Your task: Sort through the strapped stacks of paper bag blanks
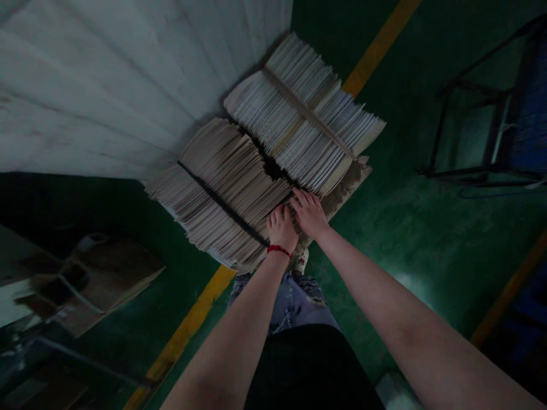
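Two strapped bundles of flat cardboard sheets stand on edge side by side. A dark strap crosses the near bundle (pixel 213 199); a pale strap crosses the far bundle (pixel 307 108). My left hand (pixel 282 229), with a red bracelet at the wrist, has its fingers bent over the end sheets of the near bundle. Close beside it, my right hand (pixel 311 214) reaches over the same sheets at the gap between the bundles. Its fingers curve down onto their edges. Both thumbs are mostly hidden.
A worn board (pixel 348 185) lies under the bundles, and a pale panelled wall (pixel 141 74) rises behind them. A yellow line (pixel 192 319) runs along the green floor. Cardboard boxes (pixel 115 279) are at left; a dark metal frame (pixel 470 131) stands at right.
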`<state>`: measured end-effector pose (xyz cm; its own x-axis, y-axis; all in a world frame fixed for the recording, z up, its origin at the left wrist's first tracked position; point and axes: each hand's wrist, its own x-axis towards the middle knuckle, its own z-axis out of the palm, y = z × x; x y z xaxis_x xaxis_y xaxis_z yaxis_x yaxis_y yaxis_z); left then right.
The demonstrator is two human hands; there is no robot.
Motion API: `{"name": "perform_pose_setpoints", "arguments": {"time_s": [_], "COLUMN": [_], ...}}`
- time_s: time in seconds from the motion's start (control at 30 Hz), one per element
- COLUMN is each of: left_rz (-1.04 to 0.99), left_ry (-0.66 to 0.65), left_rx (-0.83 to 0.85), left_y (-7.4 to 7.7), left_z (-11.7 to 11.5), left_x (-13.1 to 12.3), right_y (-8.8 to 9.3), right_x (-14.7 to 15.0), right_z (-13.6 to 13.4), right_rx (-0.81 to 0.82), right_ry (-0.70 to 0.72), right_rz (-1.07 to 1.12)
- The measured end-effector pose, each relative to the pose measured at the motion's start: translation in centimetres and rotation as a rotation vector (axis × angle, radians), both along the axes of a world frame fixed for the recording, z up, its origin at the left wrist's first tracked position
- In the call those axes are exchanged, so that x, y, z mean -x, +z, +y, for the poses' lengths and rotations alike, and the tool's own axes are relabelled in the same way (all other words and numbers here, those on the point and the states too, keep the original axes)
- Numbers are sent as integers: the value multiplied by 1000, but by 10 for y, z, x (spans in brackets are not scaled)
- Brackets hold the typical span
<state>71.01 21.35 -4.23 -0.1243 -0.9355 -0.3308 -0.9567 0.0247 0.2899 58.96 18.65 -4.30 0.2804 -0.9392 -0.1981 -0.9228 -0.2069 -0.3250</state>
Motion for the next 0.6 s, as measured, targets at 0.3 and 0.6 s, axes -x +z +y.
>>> {"name": "perform_pose_setpoints", "arguments": {"time_s": [0.3,0.6], "left_rz": [-8,-41], "left_ry": [-3,-48], "left_rx": [-18,-37], "left_y": [2,8], "left_z": [-4,-4], "left_x": [-1,-2], "right_y": [-6,-7], "right_x": [1,1], "right_z": [6,0], "right_rx": [13,-22], "right_ry": [18,-8], "right_rz": [-21,-78]}}
